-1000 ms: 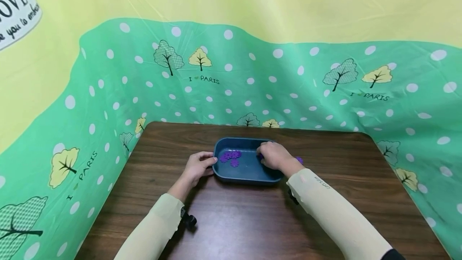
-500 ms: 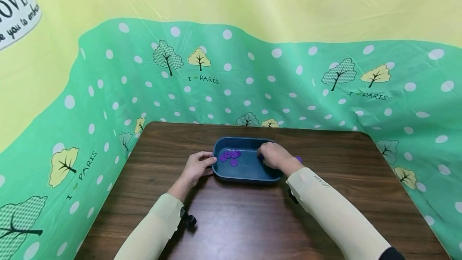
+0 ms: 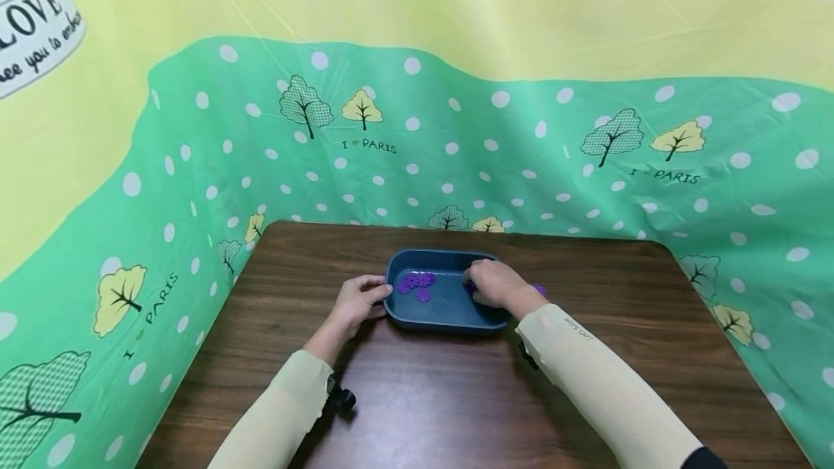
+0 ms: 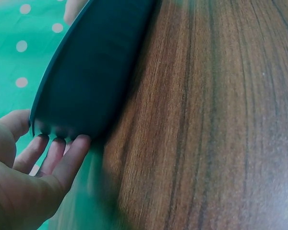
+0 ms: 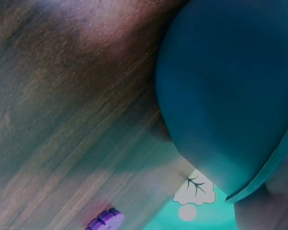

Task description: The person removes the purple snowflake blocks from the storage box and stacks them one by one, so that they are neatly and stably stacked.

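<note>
A dark blue rectangular tray sits on the wooden table. My left hand holds its left end, thumb at the rim and fingertips against the outer wall, as the left wrist view shows with the hand beside the tray wall. Inside the tray's left part lie several purple flower-shaped discs. My right hand reaches over the right end into the tray, fingers curled down at a purple disc mostly hidden by them. The right wrist view shows mainly the tray's outer wall.
Another purple flower-shaped disc lies on the table just right of the tray, partly behind my right wrist; its notched edge shows in the right wrist view. A green and yellow printed cloth hangs behind and beside the table.
Both hands, the tray and the discs stay in the same places. Only the head view shifts slightly.
</note>
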Action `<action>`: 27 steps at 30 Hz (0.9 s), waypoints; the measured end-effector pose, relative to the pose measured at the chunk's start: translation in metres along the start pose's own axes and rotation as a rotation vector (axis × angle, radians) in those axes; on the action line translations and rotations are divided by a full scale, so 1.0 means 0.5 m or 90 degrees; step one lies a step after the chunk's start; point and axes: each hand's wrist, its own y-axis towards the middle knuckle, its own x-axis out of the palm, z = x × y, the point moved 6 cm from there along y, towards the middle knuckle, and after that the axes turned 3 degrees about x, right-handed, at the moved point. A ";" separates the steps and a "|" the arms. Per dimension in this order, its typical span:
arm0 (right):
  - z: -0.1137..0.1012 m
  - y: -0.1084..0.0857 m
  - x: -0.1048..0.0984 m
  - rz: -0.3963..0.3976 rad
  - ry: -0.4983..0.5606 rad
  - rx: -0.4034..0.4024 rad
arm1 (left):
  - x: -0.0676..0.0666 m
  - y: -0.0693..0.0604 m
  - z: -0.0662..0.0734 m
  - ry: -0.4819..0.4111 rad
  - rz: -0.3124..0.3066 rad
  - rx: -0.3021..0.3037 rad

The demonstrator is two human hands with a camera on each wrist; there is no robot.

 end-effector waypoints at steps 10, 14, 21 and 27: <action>0.006 0.003 0.002 -0.007 0.021 0.032 | 0.001 -0.002 0.003 -0.005 0.004 -0.001; 0.007 0.004 0.004 -0.005 0.047 0.043 | 0.000 -0.001 0.004 -0.003 0.005 -0.001; 0.011 0.002 0.002 0.016 0.102 0.034 | 0.000 0.000 0.002 -0.004 0.002 0.002; 0.016 -0.008 -0.013 0.053 0.135 0.018 | -0.001 0.001 0.001 -0.007 0.000 0.002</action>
